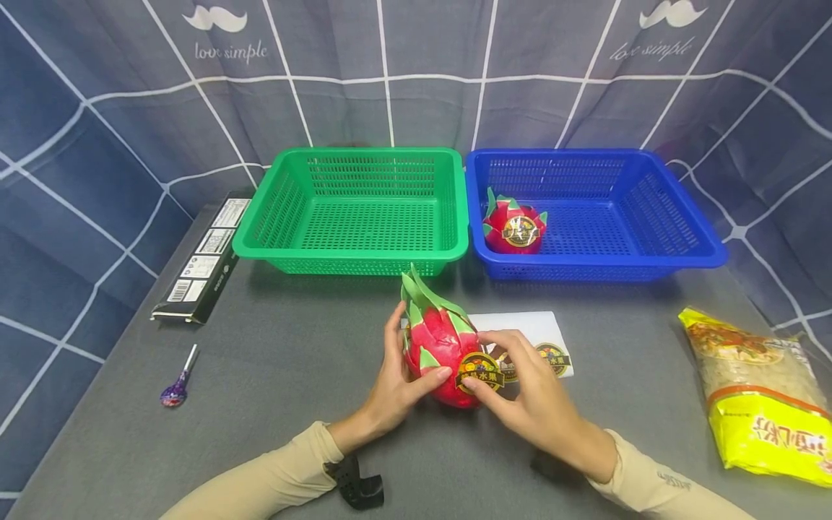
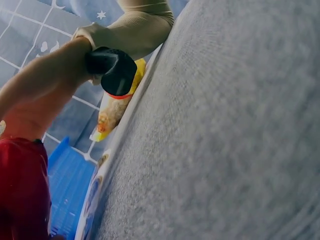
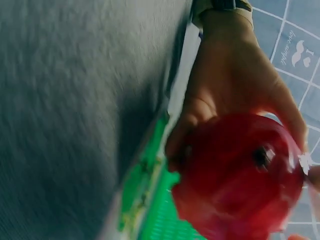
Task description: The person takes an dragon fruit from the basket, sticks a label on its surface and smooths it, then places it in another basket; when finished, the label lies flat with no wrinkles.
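Observation:
A red dragon fruit [image 1: 445, 347] with green leaf tips stands tilted in front of the baskets. My left hand [image 1: 398, 386] grips it from the left, thumb across its front. At its lower right side, a black and gold round sticker [image 1: 481, 371] is pinched by my right hand [image 1: 536, 390], with the thumb over the sticker's lower left edge and the index finger at its top. In the right wrist view, the fruit's red underside [image 3: 240, 175] fills the left hand. Behind the right hand lies a white sticker sheet [image 1: 533, 325], partly hidden by it.
A green basket [image 1: 351, 254] stands at the back beside a blue basket [image 1: 604, 261], which holds another stickered dragon fruit [image 1: 516, 227]. On the left are a black box [image 1: 204, 260] and a purple lollipop [image 1: 175, 390]. A yellow noodle packet [image 1: 760, 397] lies far right.

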{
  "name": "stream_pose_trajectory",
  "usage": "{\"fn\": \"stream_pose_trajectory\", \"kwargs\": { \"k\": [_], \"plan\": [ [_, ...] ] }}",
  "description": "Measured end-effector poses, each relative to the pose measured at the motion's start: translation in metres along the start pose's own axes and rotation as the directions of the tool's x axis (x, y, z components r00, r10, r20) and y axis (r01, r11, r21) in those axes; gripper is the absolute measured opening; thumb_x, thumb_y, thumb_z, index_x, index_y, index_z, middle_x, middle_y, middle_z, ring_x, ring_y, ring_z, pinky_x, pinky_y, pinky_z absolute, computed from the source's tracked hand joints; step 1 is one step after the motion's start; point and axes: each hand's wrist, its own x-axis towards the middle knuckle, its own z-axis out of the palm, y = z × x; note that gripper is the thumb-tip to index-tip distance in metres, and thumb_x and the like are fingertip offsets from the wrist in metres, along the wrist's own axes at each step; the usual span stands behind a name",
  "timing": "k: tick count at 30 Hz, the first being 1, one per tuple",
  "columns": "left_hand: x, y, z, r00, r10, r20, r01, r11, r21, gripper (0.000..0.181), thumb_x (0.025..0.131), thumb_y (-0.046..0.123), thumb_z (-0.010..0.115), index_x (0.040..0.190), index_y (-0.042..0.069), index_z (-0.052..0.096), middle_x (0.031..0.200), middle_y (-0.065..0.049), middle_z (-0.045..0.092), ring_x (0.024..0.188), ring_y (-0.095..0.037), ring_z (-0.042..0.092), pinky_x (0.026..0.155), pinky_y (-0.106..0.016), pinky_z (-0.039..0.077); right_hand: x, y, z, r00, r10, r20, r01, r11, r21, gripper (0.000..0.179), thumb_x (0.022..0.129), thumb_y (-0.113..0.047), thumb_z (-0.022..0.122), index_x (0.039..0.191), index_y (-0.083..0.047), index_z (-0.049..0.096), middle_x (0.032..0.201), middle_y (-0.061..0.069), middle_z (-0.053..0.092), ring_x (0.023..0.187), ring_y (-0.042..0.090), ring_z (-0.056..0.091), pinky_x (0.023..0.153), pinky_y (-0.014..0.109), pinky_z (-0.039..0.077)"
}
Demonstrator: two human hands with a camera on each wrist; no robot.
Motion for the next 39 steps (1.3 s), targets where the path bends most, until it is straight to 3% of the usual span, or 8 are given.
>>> {"fn": "stream_pose_trajectory", "kwargs": {
  "k": [4,7,10,12,16,25,32,39],
  "plan": [
    [-0.002,0.001,0.001,1.000,0.009,-0.026,-0.010,1.000,-0.029,0.105,0.075,0.017,0.071,0.144,0.024,-0.008,0.134,-0.011,0.032,0.119,-0.019,0.045,0.092,-0.027,0.047,-0.003,0.002,0.005,0.978,0.191,0.082,-0.202,0.967,0.155,0.063,0.074,-0.020,0.074,0.128,-0.013,0.042,0.119,-0.002,0.051,0.101,0.010,0.052,0.083,0.025,0.046],
    [-0.003,0.002,0.003,0.999,0.025,-0.020,-0.026,0.998,-0.065,0.103,0.074,0.016,0.071,0.144,0.024,-0.005,0.134,-0.011,0.033,0.119,-0.018,0.045,0.091,-0.029,0.048,-0.006,0.003,0.011,0.941,0.295,0.164,-0.332,0.896,0.295,0.064,0.079,-0.016,0.068,0.133,-0.013,0.033,0.129,0.002,0.046,0.113,0.014,0.050,0.090,0.023,0.045],
    [-0.004,0.003,0.005,0.998,0.056,-0.010,-0.057,0.994,-0.093,0.100,0.073,0.014,0.072,0.143,0.024,0.001,0.134,-0.010,0.034,0.120,-0.020,0.044,0.091,-0.031,0.048,-0.009,0.004,0.017,0.919,0.332,0.214,-0.392,0.825,0.406,0.067,0.081,-0.011,0.064,0.136,-0.011,0.027,0.135,0.009,0.041,0.122,0.010,0.043,0.096,0.018,0.039],
    [-0.005,0.002,0.006,0.997,0.079,-0.008,-0.080,0.992,-0.093,0.099,0.072,0.015,0.073,0.143,0.022,0.004,0.132,-0.010,0.036,0.119,-0.020,0.045,0.090,-0.032,0.049,-0.011,0.005,0.020,0.915,0.330,0.232,-0.403,0.786,0.469,0.068,0.082,-0.008,0.062,0.138,-0.009,0.023,0.135,0.013,0.041,0.121,0.004,0.043,0.095,0.016,0.039],
    [-0.006,0.001,0.006,0.992,0.127,0.010,-0.126,0.987,-0.096,0.096,0.071,0.017,0.076,0.141,0.015,0.011,0.129,-0.012,0.040,0.116,-0.020,0.048,0.088,-0.033,0.050,-0.014,0.005,0.022,0.914,0.323,0.246,-0.406,0.748,0.525,0.065,0.083,-0.006,0.060,0.137,-0.010,0.026,0.128,0.017,0.046,0.109,-0.002,0.048,0.087,0.017,0.045],
    [-0.007,-0.003,0.007,0.987,0.157,0.015,-0.156,0.987,-0.035,0.094,0.066,0.021,0.080,0.137,0.014,0.020,0.129,-0.011,0.041,0.117,-0.023,0.047,0.088,-0.033,0.050,-0.015,0.003,0.022,0.942,0.262,0.209,-0.335,0.767,0.548,0.063,0.080,-0.002,0.061,0.135,-0.010,0.031,0.120,0.015,0.052,0.104,0.002,0.052,0.087,0.018,0.046],
    [-0.007,-0.005,0.007,0.988,0.150,0.025,-0.149,0.988,-0.034,0.087,0.068,0.019,0.079,0.134,0.012,0.023,0.125,-0.010,0.045,0.114,-0.022,0.050,0.086,-0.033,0.051,-0.016,0.004,0.021,0.937,0.269,0.223,-0.349,0.752,0.559,0.061,0.082,-0.004,0.059,0.135,-0.011,0.032,0.123,0.012,0.049,0.106,0.002,0.050,0.088,0.018,0.045],
    [-0.013,-0.003,0.011,0.994,0.104,0.018,-0.102,0.992,-0.073,0.080,0.068,0.016,0.078,0.129,0.009,0.025,0.124,-0.009,0.045,0.112,-0.018,0.052,0.086,-0.031,0.051,-0.015,0.005,0.023,0.935,0.214,0.282,-0.353,0.634,0.688,0.067,0.085,-0.013,0.059,0.139,-0.014,0.022,0.131,0.004,0.037,0.115,0.006,0.044,0.091,0.018,0.042]
  ]
}}
